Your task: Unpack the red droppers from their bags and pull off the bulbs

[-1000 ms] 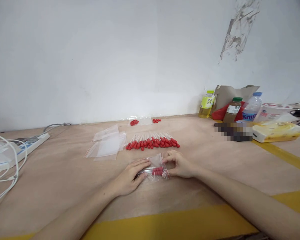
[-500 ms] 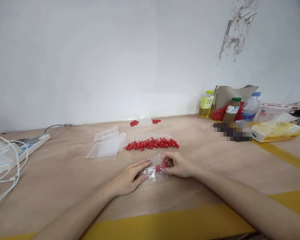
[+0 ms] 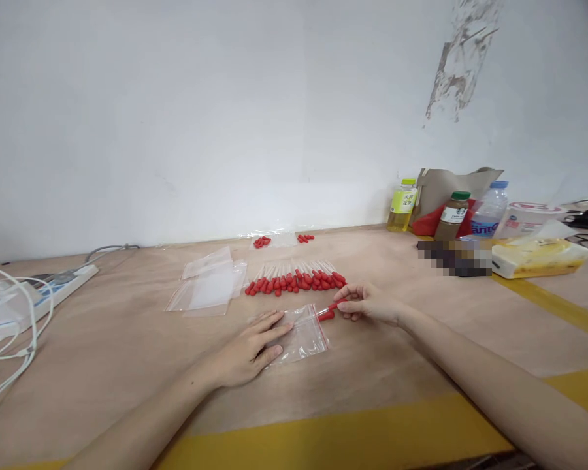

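Clear plastic bag [image 3: 304, 343] under spread left hand [image 3: 249, 349], red-tipped stick [image 3: 334, 305] pinched in right hand [image 3: 370, 305], at bag's mouth

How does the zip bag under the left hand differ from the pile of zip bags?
The zip bag lies under the left hand; neither hand touches the pile of zip bags. Red-tipped sticks jut past the zip bag's red-striped edge; none show inside the pile. The zip bag lies nearer the person than the pile. Both are see-through plastic with red stripes.
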Action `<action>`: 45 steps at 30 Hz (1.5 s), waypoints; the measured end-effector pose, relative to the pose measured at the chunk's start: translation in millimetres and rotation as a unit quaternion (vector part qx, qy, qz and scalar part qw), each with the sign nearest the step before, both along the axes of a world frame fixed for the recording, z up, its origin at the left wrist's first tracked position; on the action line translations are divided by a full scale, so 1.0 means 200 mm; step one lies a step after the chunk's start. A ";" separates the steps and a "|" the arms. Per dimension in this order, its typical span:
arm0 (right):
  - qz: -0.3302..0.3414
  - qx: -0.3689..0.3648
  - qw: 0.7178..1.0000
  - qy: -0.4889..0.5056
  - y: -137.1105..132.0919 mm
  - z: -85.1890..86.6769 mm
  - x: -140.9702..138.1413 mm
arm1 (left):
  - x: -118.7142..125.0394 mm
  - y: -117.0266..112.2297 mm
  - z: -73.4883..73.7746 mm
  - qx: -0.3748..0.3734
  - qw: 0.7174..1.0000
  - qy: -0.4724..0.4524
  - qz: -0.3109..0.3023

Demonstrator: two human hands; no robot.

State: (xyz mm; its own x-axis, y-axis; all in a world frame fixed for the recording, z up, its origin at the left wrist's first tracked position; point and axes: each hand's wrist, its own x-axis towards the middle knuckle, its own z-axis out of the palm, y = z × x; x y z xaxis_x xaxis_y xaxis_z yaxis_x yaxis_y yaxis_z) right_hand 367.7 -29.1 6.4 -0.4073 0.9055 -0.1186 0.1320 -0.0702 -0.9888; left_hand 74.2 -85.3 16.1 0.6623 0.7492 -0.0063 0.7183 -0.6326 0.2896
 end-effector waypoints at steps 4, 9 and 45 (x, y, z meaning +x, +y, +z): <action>-0.027 0.108 0.993 -0.040 -0.02 -0.03 -0.07 | 0.00 -0.01 0.00 -0.005 1.000 -0.001 0.002; -0.032 0.239 0.966 -0.092 -0.04 -0.09 -0.15 | 0.01 -0.01 0.01 0.000 1.000 -0.016 0.002; -0.030 -0.003 0.994 0.108 0.04 0.10 0.10 | -0.10 0.03 0.08 -0.013 0.981 -0.123 0.152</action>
State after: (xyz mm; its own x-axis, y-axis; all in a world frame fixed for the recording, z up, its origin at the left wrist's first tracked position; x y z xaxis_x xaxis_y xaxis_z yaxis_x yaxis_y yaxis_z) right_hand 388.7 -20.6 25.7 -0.3701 0.9282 -0.0393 -0.0884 -0.0773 -0.9931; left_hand 54.4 -79.6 31.9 0.3923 0.9140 0.1034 0.7793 -0.3900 0.4905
